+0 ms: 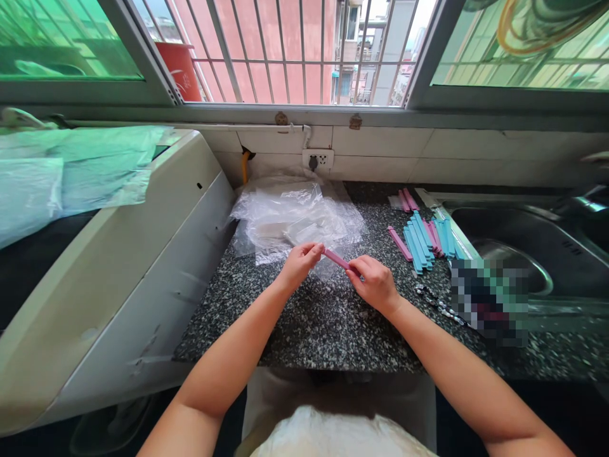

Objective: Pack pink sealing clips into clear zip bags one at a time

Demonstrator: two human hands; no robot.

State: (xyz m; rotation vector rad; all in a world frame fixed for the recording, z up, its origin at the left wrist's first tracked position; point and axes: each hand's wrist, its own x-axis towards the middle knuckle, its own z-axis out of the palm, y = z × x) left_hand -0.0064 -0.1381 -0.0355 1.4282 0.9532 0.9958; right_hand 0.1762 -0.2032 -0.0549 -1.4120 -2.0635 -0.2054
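A slim pink bag sealing clip (335, 259) is stretched between my two hands above the counter. My left hand (304, 259) pinches its far-left end, and my right hand (373, 279) grips the other end with fingers curled. Just beyond my left hand lies a loose heap of clear plastic bags (295, 212). To the right of my hands are piled several blue clips (419, 241). Among and beside them are pink clips, one (399, 244) lying apart on the left of the pile.
A steel sink (547, 238) is set into the speckled counter (309, 336) at right. Near its edge rest a black beaded strap (440, 304) and a pixelated item (490, 301). A white appliance (143, 273) bounds the left side; a wall socket (325, 158) sits behind the bags.
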